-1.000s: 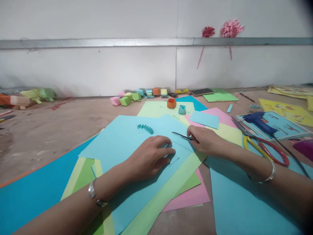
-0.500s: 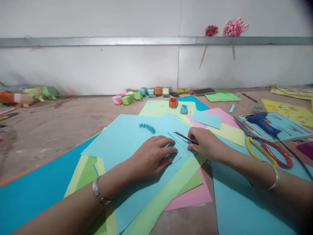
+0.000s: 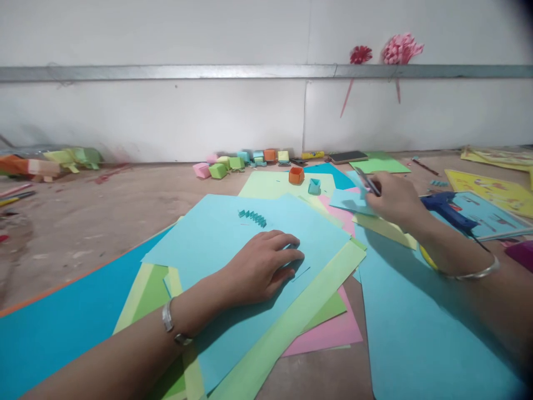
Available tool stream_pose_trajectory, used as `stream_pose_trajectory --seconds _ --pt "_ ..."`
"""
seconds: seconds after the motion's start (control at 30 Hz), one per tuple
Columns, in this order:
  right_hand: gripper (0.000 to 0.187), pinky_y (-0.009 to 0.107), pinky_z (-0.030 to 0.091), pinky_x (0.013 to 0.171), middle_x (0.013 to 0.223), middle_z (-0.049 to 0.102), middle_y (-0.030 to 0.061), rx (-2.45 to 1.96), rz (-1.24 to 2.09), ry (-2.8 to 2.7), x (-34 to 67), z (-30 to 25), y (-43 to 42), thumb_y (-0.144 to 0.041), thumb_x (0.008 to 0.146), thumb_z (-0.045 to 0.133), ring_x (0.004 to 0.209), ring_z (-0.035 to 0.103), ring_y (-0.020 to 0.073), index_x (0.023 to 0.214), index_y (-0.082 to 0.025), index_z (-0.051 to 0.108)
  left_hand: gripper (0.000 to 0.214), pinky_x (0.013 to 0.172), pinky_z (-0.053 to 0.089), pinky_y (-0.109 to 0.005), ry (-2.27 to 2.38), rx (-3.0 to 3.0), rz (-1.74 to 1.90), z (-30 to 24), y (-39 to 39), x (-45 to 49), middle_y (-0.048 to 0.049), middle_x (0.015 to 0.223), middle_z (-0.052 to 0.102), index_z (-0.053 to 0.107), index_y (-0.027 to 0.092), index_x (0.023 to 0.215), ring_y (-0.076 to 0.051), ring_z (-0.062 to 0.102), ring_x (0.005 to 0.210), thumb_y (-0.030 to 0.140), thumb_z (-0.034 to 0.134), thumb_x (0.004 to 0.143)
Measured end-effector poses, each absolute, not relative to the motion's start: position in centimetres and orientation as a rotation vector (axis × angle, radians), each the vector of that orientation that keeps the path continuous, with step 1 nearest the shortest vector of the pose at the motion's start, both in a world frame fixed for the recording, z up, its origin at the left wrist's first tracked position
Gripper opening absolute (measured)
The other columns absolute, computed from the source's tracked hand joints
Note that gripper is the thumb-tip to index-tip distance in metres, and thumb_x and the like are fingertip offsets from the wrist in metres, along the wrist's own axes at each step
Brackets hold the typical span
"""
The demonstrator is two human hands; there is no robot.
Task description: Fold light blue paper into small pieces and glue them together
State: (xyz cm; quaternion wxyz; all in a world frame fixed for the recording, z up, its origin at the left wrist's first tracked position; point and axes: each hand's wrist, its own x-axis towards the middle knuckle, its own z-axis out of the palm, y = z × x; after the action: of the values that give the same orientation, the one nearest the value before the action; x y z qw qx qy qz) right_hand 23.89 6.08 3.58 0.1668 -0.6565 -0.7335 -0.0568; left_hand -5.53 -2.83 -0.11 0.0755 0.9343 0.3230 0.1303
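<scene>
My left hand (image 3: pixel 266 266) lies palm down on a large light-blue paper sheet (image 3: pixel 208 239), its fingers loosely spread. Beyond its knuckles is a small teal zigzag-folded paper strip (image 3: pixel 252 217). A short dark line (image 3: pixel 302 273) shows by the fingertips. Raised over the papers at the right, my right hand (image 3: pixel 393 197) is closed on a slim dark pointed tool (image 3: pixel 368 181), its exact kind unclear. A narrow light-blue paper piece (image 3: pixel 357 179) shows beside the tool; whether the fingers also hold it I cannot tell. Below is a smaller light-blue sheet (image 3: pixel 347 201).
Small paper boxes, one orange (image 3: pixel 296 175) and one blue (image 3: pixel 314 186), stand ahead. Paper cubes (image 3: pixel 217 170) line the wall. A blue glue gun (image 3: pixel 452 211) lies at the right, with scissors (image 3: pixel 428 256) mostly hidden under my forearm. Green paper (image 3: pixel 287 328) sticks out nearer me.
My right hand has lifted off the large sheet and moved right and away from me, still holding the tool. The long dark line near it no longer shows. My left hand stays put.
</scene>
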Motion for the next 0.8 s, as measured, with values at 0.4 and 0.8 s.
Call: stream_pose_trajectory --seconds 0.4,0.8 --pt "0.02 0.037 0.043 0.073 0.102 0.064 0.0165 -1.107 -0.269 -2.583 20.3 0.7 3.1 -0.013 0.09 0.047 0.093 0.056 0.0278 0.093 -0.015 0.067 0.047 0.085 0.054 -0.043 0.994 2.748 0.617 -1.5 -2.0 -6.1 -0.0145 0.122 0.064 0.048 0.015 0.132 -0.025 0.062 0.107 0.005 0.037 0.087" --pt "0.033 0.033 0.036 0.059 0.062 0.06 0.0052 -0.24 -0.7 -2.658 16.0 -1.0 -1.4 -0.005 0.091 0.044 0.058 0.05 0.0167 0.065 -0.015 0.061 0.041 0.095 0.052 -0.043 1.05 2.727 0.732 -1.9 -1.6 -6.2 -0.0119 0.121 0.066 0.058 0.014 0.119 -0.023 0.061 0.113 0.002 0.039 0.085"
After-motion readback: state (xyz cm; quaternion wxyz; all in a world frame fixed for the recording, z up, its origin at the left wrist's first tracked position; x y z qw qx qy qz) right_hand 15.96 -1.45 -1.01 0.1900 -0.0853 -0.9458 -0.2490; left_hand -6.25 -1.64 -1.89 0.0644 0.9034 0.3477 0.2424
